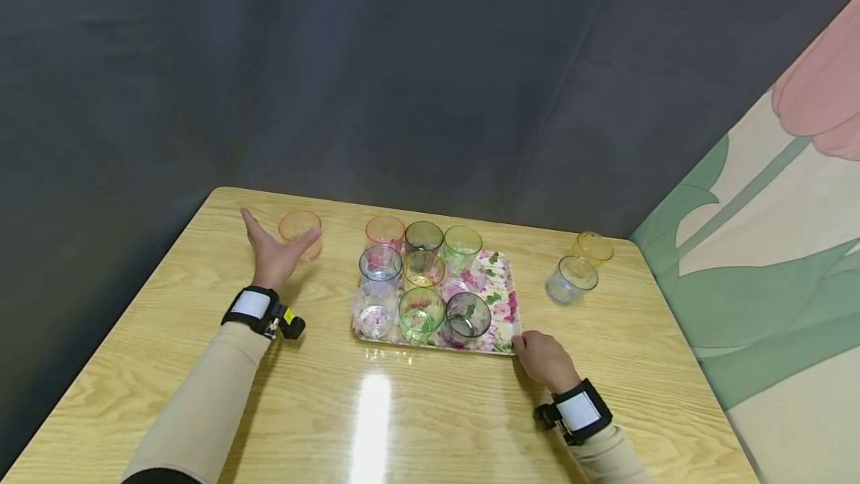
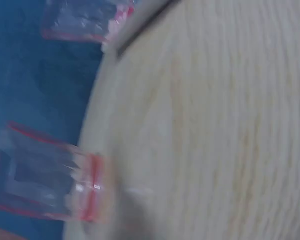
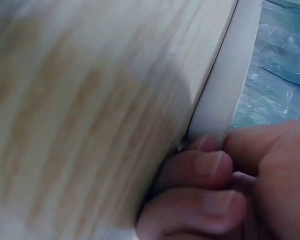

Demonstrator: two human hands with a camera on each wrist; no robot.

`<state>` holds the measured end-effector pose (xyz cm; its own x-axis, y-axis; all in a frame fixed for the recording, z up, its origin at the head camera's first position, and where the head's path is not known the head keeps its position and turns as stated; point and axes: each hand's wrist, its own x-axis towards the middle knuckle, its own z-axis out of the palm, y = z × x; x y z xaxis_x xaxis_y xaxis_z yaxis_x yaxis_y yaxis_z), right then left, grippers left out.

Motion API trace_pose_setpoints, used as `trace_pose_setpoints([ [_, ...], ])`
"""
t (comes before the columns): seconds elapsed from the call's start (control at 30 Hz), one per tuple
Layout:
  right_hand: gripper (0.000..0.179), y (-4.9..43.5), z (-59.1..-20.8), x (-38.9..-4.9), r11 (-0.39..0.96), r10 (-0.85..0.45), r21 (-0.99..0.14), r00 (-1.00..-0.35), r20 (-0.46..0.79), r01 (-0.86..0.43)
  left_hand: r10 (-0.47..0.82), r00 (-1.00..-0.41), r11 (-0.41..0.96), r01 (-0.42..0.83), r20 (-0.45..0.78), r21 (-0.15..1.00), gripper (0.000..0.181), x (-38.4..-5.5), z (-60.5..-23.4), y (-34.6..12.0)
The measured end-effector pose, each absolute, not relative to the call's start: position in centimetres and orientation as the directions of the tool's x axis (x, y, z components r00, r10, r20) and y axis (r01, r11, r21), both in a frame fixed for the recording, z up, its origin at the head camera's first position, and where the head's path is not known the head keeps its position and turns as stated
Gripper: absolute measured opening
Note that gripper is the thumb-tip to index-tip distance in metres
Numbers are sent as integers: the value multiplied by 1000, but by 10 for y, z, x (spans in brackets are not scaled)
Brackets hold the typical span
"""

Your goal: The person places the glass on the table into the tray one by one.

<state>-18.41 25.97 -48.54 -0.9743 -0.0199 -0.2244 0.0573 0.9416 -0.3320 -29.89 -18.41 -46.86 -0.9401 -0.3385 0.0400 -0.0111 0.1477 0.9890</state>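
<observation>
My left hand [image 1: 274,255] is beside an orange-rimmed clear glass [image 1: 297,225] at the table's back left. Its thumb and fingers are spread wide, with the fingertips overlapping the glass in the head view. The left wrist view shows this glass [image 2: 40,175] off the fingers. At the near right corner of a flower-patterned tray [image 1: 504,312], my right hand [image 1: 547,361] grips the rim with curled fingers. The right wrist view shows the fingers and thumb at the pale tray rim [image 3: 221,85]. On the tray stand several tinted glasses, including a green one [image 1: 421,314] and a dark grey one [image 1: 468,317].
To the right of the tray, a bluish glass [image 1: 571,281] stands tilted-looking beside a yellow glass [image 1: 595,246]. The wooden table [image 1: 302,409] ends at a dark curtain [image 1: 416,81] behind, with a flower-printed cloth [image 1: 759,275] on the right.
</observation>
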Motion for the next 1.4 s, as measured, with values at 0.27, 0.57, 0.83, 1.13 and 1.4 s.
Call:
trace_pose_setpoints([
  [0.27,37,258,-486,-184,939,-20,-338,-977,-213,55,-261,-965,152,-66,-24,986,131,-313,-491,-192],
  [0.57,40,257,-490,-185,930,-40,-367,-984,-176,28,-195,-981,146,-9,20,989,129,-318,-499,-193],
  [0.83,40,256,-490,-185,930,-35,-365,-981,-193,39,-194,-981,142,-21,7,990,106,-318,-499,-192],
  [1.13,40,256,-489,-185,932,-38,-361,-980,-197,37,-192,-981,85,-8,9,996,81,-316,-498,-186],
  [1.4,37,262,-486,-185,938,-58,-346,-977,-203,17,-104,-994,84,2,11,996,86,-310,-486,-177],
])
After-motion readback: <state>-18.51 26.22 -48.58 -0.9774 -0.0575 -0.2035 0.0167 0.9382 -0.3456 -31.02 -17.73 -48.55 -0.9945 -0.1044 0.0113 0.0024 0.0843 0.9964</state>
